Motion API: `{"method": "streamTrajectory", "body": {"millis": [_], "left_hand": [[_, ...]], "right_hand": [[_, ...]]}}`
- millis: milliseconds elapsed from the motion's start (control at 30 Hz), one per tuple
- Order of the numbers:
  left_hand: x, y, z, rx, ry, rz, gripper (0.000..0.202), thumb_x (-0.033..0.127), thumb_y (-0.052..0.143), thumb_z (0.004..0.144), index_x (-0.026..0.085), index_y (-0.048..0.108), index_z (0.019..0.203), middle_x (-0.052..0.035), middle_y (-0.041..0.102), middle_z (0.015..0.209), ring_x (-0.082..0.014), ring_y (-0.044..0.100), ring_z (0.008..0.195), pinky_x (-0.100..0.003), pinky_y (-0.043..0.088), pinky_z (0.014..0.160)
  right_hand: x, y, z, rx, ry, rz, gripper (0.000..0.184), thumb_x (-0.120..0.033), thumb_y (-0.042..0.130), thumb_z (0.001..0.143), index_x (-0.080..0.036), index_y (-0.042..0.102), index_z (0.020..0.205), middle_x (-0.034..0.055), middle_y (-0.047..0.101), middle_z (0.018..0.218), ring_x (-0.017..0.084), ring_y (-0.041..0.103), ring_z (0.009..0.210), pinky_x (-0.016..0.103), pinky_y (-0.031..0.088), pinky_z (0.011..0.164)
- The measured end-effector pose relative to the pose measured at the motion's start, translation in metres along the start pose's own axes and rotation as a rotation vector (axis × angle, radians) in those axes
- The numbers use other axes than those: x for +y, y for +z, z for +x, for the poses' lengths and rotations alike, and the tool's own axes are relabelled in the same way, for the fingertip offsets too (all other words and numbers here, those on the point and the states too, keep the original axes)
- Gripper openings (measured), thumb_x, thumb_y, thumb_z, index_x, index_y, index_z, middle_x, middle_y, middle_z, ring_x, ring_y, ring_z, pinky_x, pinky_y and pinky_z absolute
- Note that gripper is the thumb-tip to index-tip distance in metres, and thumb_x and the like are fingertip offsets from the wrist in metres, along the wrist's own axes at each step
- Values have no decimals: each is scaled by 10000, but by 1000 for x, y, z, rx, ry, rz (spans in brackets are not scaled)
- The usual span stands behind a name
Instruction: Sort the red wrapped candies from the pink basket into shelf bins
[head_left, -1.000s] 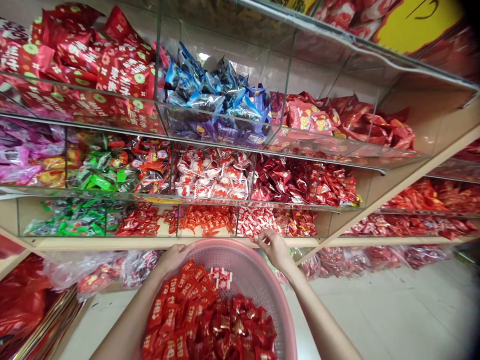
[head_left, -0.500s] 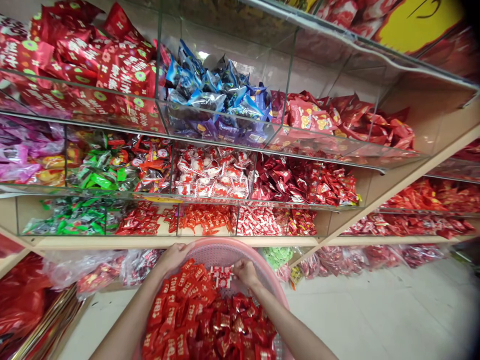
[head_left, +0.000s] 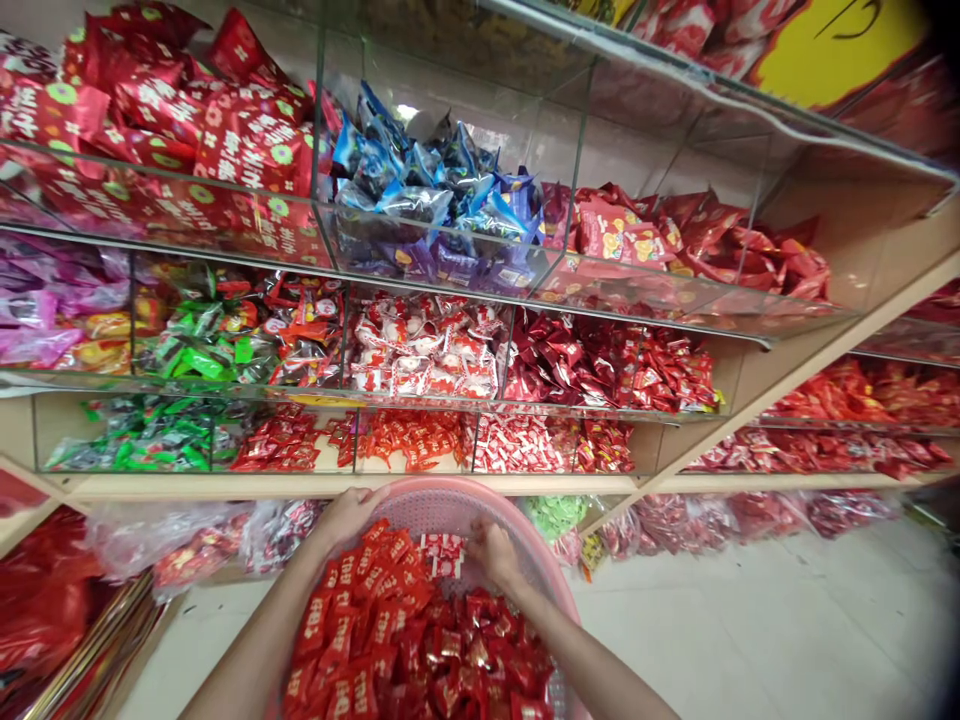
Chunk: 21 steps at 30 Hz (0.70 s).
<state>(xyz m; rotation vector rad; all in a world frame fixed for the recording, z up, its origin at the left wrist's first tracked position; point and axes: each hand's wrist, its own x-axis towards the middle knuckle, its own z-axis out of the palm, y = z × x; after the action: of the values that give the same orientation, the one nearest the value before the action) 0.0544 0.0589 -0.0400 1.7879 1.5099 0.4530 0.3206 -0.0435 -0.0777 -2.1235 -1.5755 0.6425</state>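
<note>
A pink plastic basket (head_left: 541, 530) with a perforated wall is in front of me, filled with wrapped candies. My left hand (head_left: 352, 515) grips its rim at the far left, fingers curled over the edge. Inside the basket, toward the far right, is my right hand (head_left: 493, 552); its fingers are bent and smeared by motion. Just left of those fingers lies a small group of white-and-red wrapped candies (head_left: 444, 553). Orange-red packets (head_left: 345, 610) cover the basket's left side, and darker red wrapped candies (head_left: 480, 635) cover the near right.
Shelves with glass dividers rise ahead, holding candies by kind; the lowest shelf has orange-red packets (head_left: 416, 437) and white-and-red candies (head_left: 521, 442). Bagged candies (head_left: 199, 550) sit underneath. A wooden post (head_left: 720, 410) slants at right. Pale tiled floor (head_left: 720, 610) shows beyond the basket.
My right hand has shifted slightly, and its fingers, closed together before, look blurred and looser now. The left hand, basket and candies stay where they were.
</note>
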Motion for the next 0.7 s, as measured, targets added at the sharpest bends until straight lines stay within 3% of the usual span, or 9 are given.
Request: {"method": "streamTrajectory", "body": {"millis": [100,167,267,367,533,700], "left_hand": [[0,0,1,-4,-1,2,521,630,376,723,164,580,611,18,542,550,-152,480,568,-235,308,562],[0,0,1,-3,4,2,518,629,377,723,165,571,600,19,533,546,-149,471,565,-233,295,550],[-1,1,1,2,13,-2,502,623,382,725,173,552,583,26,523,533,-146,467,557,-230,294,552],[-2,1,0,11,5,-15,503,626,385,719,172,559,588,28,514,516,-145,459,541,-233,303,558],[0,1,-2,0,20,-74,513,627,398,699,164,606,622,19,550,535,-159,478,568,-241,319,572],[2,0,-3,12,24,-70,519,637,393,707,168,590,600,27,520,511,-150,465,550,-239,315,574]], "right_hand": [[-10,-34,3,-11,-90,-143,88,-196,525,740,-165,598,779,36,617,728,148,531,669,224,329,586],[-20,-62,11,-22,-161,-168,126,-199,493,776,-168,591,703,25,607,671,126,510,611,216,303,565],[-33,-103,34,80,-251,-218,180,-217,425,840,-181,595,793,19,604,686,127,520,638,213,302,584],[-40,-130,61,167,-333,-389,178,-215,428,852,-185,592,915,55,605,840,152,527,793,220,325,662],[-43,-136,95,128,-431,-727,293,-141,407,847,-200,575,1081,119,535,1069,213,463,984,290,325,781],[-47,-129,105,50,-404,-792,359,-109,377,843,-213,566,1130,138,511,1131,240,443,1043,327,331,803]]}}
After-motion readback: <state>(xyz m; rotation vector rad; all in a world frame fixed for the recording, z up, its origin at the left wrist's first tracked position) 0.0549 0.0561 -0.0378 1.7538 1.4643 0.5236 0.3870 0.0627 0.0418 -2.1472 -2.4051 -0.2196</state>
